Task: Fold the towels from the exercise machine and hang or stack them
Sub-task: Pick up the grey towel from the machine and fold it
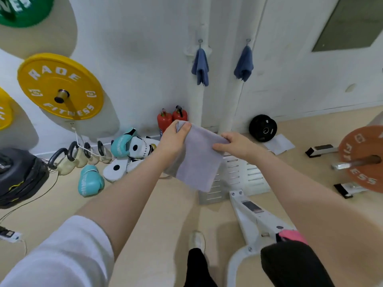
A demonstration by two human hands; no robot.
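Observation:
A pale lilac towel (199, 160) hangs folded between my two hands in front of me, above the floor. My left hand (173, 137) grips its top left corner, thumb over the cloth. My right hand (234, 145) pinches the top right edge. Two blue towels hang from hooks on the white wall ahead, one on the left (200, 67) and one on the right (244, 64). A pink cloth (294, 236) lies on the white frame of the exercise machine (255, 212) at the lower right.
Two red fire extinguishers (172, 119) stand by the wall. Teal boxing gloves (90, 181), white pads and kettlebells (68, 156) lie at the left. A yellow weight plate (60, 85) hangs on the wall; an orange plate on a barbell (362, 158) and a black plate (262, 128) are at the right.

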